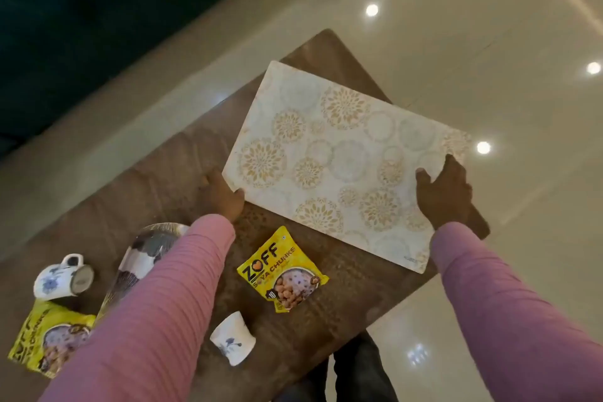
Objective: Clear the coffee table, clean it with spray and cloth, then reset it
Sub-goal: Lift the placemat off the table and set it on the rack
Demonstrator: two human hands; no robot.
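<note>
Placemat, pale with gold flower rounds, is over the 2 o'clock part of the brown counter, its 3 o'clock end past the counter's edge above the glossy floor. Both hands grasp it. The left hand pinches the corner at 8 o'clock, its fingers hidden beneath. The right hand holds the edge at 4 o'clock, thumb on top. I cannot tell whether the mat lies flat or is lifted.

A yellow soya chunks packet lies at 6 o'clock of the mat, apart from it. A white flowered cup stands at 7 o'clock of that packet. At the counter's 8 o'clock end are a patterned plate, partly under the pink left sleeve, a tipped mug and a second packet.
</note>
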